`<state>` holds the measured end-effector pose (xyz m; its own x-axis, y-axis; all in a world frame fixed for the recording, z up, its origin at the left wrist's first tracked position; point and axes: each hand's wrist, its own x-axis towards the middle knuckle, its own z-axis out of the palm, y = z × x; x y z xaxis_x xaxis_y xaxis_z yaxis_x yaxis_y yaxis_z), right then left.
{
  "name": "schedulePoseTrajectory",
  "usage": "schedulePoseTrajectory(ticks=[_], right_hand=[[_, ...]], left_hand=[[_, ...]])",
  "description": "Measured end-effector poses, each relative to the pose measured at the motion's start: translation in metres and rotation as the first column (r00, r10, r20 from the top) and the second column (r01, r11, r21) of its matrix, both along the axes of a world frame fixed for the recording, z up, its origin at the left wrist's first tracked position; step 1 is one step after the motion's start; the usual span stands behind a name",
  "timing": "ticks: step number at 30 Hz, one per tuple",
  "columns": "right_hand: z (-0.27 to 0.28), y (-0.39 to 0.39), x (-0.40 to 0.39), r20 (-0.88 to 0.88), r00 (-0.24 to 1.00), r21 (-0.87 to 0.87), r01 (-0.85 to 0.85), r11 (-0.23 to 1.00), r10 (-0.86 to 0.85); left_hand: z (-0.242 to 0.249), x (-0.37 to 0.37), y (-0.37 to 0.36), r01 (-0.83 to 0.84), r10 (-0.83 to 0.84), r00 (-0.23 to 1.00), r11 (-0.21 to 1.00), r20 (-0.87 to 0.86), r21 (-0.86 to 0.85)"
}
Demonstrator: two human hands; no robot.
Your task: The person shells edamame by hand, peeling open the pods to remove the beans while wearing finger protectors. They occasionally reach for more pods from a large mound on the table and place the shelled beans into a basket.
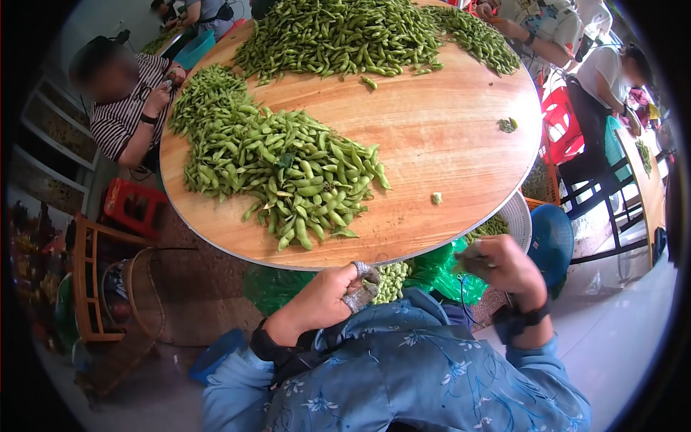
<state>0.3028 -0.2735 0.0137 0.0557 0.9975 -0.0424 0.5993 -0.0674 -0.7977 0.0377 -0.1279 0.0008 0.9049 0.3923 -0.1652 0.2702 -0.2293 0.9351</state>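
My left hand is at the table's near edge, its thumb and fingers curled together and wrapped in grey finger covers. Whatever it pinches is hidden. To the right, my right hand is closed and slightly blurred, with greyish cloth on its fingertips; I cannot make out anything in its grip. Between and below the hands lie pale green shelled beans, beside a green plastic bag. Nearest on the round wooden table is a pile of green soybean pods.
A larger pod heap covers the table's far side. A white basket holding green pods or husks and a blue basin stand at the right. Red stools and a wooden chair are left. Other people work around.
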Motion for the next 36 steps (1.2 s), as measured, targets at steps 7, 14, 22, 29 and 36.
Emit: schedulePoseTrajectory(ticks=[7, 14, 22, 29, 36], right_hand=[[0.002, -0.04, 0.04, 0.583, 0.791, -0.21, 0.369, 0.905, -0.188], [0.02, 0.018, -0.021, -0.113, 0.993, 0.008, -0.031, 0.999, 0.032], [0.006, 0.095, -0.08, -0.912, 0.408, 0.025, -0.065, 0.998, 0.049], [-0.003, 0.102, -0.08, -0.914, 0.405, 0.031, 0.06, 0.998, 0.004], [0.002, 0.093, -0.074, -0.889, 0.457, 0.021, -0.036, 0.999, 0.035]], left_hand=[[0.033, 0.032, 0.048, -0.358, 0.444, 0.896, 0.711, 0.008, 0.605], [0.018, 0.041, 0.076, -0.175, 0.448, 0.889, 0.524, -0.095, 0.833], [0.034, 0.026, 0.042, -0.317, 0.686, 0.69, 0.573, 0.232, -0.756], [0.024, 0.028, 0.025, -0.33, 0.307, 0.909, 0.943, 0.282, 0.038], [0.031, 0.024, 0.031, -0.27, 0.24, 0.954, 0.949, 0.181, 0.163]])
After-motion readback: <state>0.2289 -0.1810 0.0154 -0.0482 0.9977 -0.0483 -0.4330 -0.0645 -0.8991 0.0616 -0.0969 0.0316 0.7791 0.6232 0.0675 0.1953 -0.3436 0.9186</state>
